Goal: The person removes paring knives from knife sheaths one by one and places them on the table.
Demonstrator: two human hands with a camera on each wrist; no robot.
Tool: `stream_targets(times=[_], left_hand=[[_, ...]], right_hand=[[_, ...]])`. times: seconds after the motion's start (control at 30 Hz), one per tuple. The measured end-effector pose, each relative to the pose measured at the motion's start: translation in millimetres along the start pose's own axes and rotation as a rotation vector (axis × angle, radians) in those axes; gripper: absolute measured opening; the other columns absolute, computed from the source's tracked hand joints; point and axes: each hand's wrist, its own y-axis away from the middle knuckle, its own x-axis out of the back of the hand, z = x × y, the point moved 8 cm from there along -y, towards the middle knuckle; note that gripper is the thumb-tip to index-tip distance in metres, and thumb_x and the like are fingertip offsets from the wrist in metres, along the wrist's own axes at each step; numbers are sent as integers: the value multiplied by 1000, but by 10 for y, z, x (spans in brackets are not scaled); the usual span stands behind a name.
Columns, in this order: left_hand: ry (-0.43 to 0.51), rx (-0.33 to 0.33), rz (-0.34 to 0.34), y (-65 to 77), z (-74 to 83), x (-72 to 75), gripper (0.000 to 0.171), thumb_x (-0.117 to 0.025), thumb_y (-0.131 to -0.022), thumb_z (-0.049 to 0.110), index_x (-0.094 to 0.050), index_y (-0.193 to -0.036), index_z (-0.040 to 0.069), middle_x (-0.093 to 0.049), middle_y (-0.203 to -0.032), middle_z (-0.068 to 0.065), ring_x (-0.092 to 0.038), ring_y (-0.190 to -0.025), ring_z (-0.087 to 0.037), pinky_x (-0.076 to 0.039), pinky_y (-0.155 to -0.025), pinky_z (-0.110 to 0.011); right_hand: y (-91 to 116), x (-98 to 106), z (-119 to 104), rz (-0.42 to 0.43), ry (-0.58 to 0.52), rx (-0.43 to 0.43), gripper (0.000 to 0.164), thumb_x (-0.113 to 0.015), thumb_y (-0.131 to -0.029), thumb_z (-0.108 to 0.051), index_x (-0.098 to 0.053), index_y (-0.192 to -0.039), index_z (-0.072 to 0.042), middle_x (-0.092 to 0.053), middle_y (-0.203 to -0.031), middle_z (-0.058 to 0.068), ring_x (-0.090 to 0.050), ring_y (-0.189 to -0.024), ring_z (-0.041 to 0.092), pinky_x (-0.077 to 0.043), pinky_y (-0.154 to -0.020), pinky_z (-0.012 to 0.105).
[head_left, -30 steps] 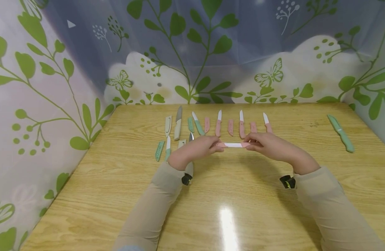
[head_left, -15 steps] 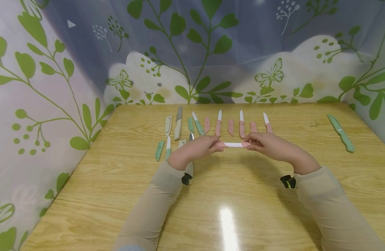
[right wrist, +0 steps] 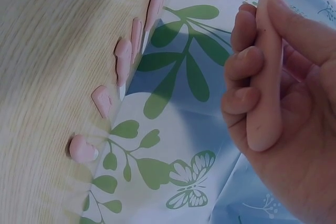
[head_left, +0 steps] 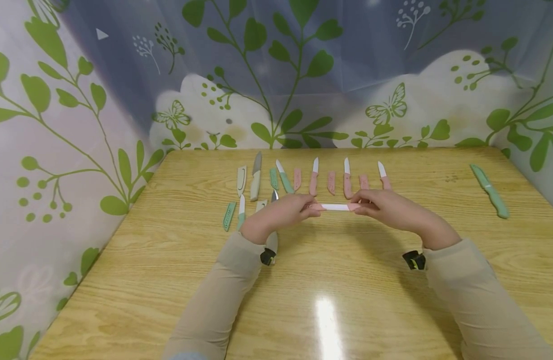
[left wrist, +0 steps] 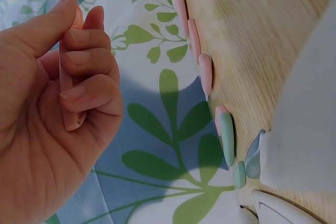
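My right hand [head_left: 391,210] grips the pink handle of a paring knife [right wrist: 266,82], its fingers curled round it in the right wrist view. The knife's white blade [head_left: 336,207] spans the gap between the hands, level above the table. A pink blade sheath [left wrist: 69,106] lies in my left hand [head_left: 285,210], held between thumb and curled fingers. The blade's far end is at the sheath's mouth, and the tip is hidden there. Beyond the hands stand pink-handled knives [head_left: 347,182] lying beside pink sheaths [head_left: 332,183].
On the wooden table [head_left: 294,305], a cream knife [head_left: 255,180] and its cream sheath [head_left: 242,181] lie at back left. Green sheaths [head_left: 229,216] and green-handled knives [head_left: 284,179] are near them. A green knife [head_left: 490,192] lies far right. Patterned cloth [head_left: 303,75] hangs behind.
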Motion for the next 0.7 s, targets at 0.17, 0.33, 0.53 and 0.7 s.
stream_targets(times=[0.17, 0.33, 0.53, 0.7], left_hand=[[5, 14, 2, 4, -20, 7, 27, -51, -101, 27, -61, -119, 9, -69, -101, -10, -53, -73, -11, -44, -70, -26], [-3, 22, 4, 6, -35, 13, 33, -50, -101, 28, -58, -127, 8, -69, -107, -9, -59, -81, -13, -48, -78, -29], [17, 21, 8, 7, -60, 17, 26, -50, -102, 27, -61, -115, 8, -68, -99, -12, -52, -73, -12, -44, -71, -27], [27, 50, 22, 44, -127, 45, 28, -47, -103, 31, -60, -106, 6, -64, -90, -10, -49, -72, -13, -43, -69, -27]], right_hand=[[1, 13, 12, 2, 6, 4, 27, -52, -101, -21, -61, -118, -2, -69, -108, 13, -66, -100, 25, -49, -89, 49], [6, 27, 16, 3, 11, 8, 24, -53, -100, -19, -61, -116, -3, -70, -102, 10, -66, -93, 22, -50, -84, 45], [17, 49, 34, 2, 20, 1, 21, -55, -100, -16, -62, -114, -3, -69, -98, 8, -62, -84, 19, -48, -77, 38], [31, 81, 78, 7, -1, -24, 22, -53, -101, -19, -61, -113, -2, -67, -97, 9, -59, -83, 20, -47, -76, 37]])
